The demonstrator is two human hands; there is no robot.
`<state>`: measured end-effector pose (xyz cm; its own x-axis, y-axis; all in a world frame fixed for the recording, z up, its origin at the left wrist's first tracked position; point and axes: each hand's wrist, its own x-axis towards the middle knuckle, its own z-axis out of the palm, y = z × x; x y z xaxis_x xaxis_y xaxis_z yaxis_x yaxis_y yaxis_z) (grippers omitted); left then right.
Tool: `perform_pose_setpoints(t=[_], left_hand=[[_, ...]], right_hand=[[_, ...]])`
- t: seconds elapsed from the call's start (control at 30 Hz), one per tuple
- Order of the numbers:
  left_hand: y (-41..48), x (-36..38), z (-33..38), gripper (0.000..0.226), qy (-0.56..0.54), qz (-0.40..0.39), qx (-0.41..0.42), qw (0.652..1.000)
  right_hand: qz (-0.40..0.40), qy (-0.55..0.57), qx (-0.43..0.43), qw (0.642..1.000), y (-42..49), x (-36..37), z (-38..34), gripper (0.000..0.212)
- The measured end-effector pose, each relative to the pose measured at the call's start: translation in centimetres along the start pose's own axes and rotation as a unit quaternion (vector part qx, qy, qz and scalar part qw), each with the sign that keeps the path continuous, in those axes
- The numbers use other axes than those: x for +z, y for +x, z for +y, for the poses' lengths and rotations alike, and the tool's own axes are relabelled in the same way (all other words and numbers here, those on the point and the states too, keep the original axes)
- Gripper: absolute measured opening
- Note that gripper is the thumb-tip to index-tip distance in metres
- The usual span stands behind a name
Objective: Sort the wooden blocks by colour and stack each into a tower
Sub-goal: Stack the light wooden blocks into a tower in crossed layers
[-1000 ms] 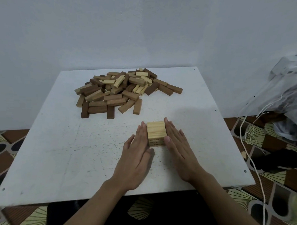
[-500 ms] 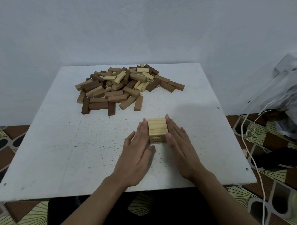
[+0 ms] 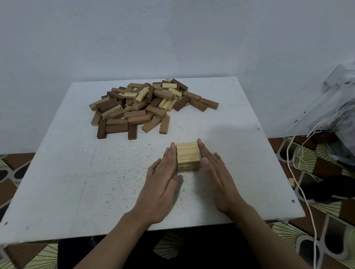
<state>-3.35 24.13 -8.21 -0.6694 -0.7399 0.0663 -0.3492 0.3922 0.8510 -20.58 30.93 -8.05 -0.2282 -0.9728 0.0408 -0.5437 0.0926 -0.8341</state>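
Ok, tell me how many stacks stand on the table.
1: a short pale stack near the front of the table, flanked by the left hand and right hand. The other blocks lie loose in the mixed pile behind it.

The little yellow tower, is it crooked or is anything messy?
The pale tower looks straight, squared between the flat left hand and right hand. The only mess is the pile at the table's far side: pale and brown blocks lie jumbled, not yet sorted.
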Motion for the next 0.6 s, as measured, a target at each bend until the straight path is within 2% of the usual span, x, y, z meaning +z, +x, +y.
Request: perform_pose_setpoints(t=[0.13, 0.3, 0.6], left_hand=[[0.06, -0.11, 0.09, 0.068, -0.029, -0.011, -0.016, 0.999], [0.07, -0.29, 0.77, 0.073, 0.064, -0.015, 0.007, 0.998], [0.23, -0.15, 0.36, 0.075, 0.088, -0.021, 0.015, 0.996]], right_hand=[[-0.003, -0.002, 0.001, 1.0, -0.06, 0.02, -0.04, 0.063], [-0.012, -0.027, 0.001, 1.0, 0.0, 0.22, -0.03, 0.06], [-0.011, -0.048, -0.004, 0.999, -0.08, 0.34, 0.04, 0.061]])
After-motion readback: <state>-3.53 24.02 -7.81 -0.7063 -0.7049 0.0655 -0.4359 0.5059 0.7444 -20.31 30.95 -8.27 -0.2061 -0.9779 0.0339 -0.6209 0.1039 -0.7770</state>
